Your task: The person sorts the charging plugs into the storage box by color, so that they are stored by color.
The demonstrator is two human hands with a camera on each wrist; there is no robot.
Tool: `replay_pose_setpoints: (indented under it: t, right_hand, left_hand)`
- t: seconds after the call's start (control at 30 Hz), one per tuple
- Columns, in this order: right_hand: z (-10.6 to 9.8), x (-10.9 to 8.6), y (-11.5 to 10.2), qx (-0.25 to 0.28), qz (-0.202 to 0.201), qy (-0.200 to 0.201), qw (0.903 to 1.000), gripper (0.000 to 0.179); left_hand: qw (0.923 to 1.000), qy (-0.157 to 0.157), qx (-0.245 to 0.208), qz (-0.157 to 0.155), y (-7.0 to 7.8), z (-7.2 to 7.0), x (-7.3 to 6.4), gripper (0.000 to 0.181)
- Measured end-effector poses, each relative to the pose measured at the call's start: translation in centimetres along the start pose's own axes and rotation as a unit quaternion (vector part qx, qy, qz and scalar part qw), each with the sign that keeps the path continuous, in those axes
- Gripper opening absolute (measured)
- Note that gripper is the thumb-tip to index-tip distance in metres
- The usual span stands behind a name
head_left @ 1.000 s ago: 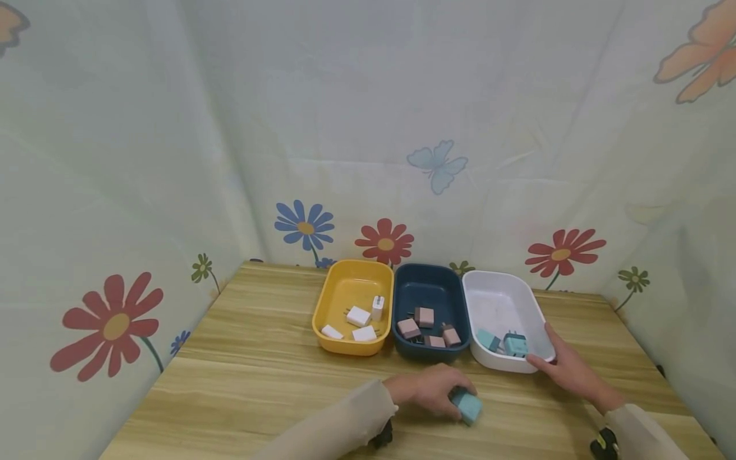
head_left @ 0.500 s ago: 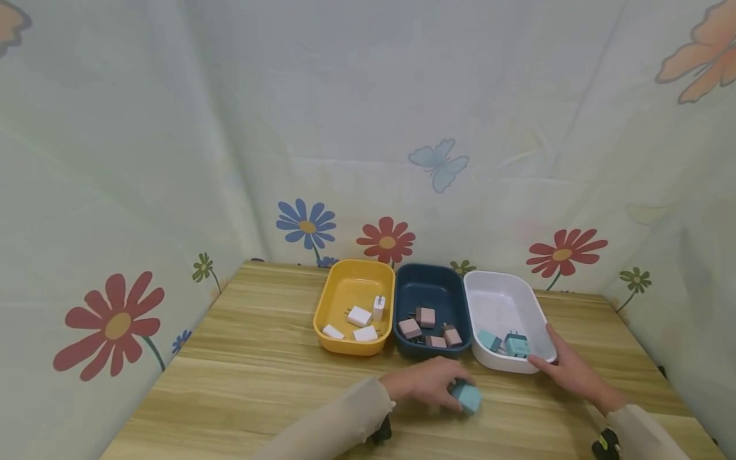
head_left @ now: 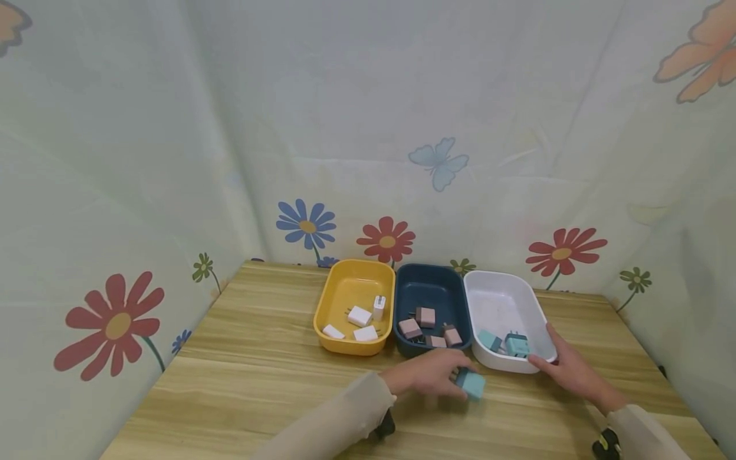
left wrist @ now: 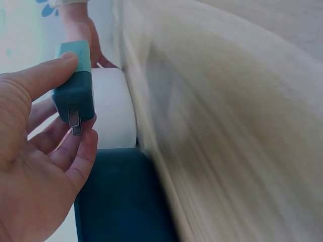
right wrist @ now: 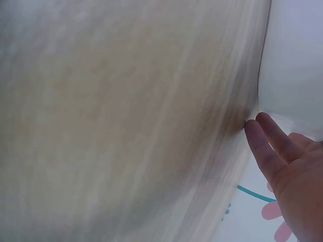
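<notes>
A two-tone teal wall charger (head_left: 471, 384) is held by my left hand (head_left: 428, 374) above the table, just in front of the containers. The left wrist view shows the thumb on one side of the charger (left wrist: 75, 85) and fingers behind it, its two metal prongs exposed. My right hand (head_left: 575, 374) holds the near right corner of the white container (head_left: 506, 364), thumb over the rim and fingers along the outer wall. In the right wrist view its fingers (right wrist: 262, 148) look nearly straight. Teal chargers (head_left: 517, 345) lie inside the white container.
Left of the white container stand a dark blue container (head_left: 431, 271) with several pinkish-brown chargers (head_left: 425, 317), and a yellow container (head_left: 330, 287) with several white chargers (head_left: 359, 316). All three stand in a row on the wood-grain table (head_left: 241, 358), before a flowered cloth backdrop (head_left: 356, 96).
My left hand has moved slightly away from me, toward the containers, carrying the teal charger. The right hand keeps its place at the white container's corner.
</notes>
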State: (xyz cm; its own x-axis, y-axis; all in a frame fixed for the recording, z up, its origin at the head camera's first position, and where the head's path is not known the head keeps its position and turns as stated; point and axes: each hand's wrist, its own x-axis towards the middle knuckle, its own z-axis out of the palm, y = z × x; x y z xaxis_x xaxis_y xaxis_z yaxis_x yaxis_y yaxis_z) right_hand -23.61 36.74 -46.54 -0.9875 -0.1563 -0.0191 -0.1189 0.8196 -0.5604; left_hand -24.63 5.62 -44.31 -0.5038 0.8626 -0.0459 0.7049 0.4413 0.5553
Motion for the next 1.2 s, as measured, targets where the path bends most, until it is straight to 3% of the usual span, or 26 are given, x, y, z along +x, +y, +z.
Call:
replay_pose_setpoints:
  t: [0.2, 0.57, 1.0, 1.2]
  right_hand:
    - [0.1, 0.0, -0.1, 0.003, 0.002, -0.001, 1.0000, 0.096]
    - [0.3, 0.4, 0.4, -0.003, 0.017, -0.002, 0.9999, 0.099]
    - [0.3, 0.5, 0.6, 0.004, 0.023, -0.010, 0.9997, 0.099]
    - [0.3, 0.5, 0.4, -0.004, 0.006, 0.002, 1.0000, 0.099]
  left_hand:
    - [0.9998, 0.016, -0.003, 0.007, 0.2, -0.3, 0.3, 0.046]
    - [0.9982, 0.058, -0.011, -0.012, 0.4, -0.9, 1.1, 0.046]
    - [0.9957, 0.087, 0.006, -0.031, 0.8, -1.4, 2.4, 0.048]
    - [0.9944, 0.095, 0.031, -0.035, 1.3, -1.4, 3.4, 0.046]
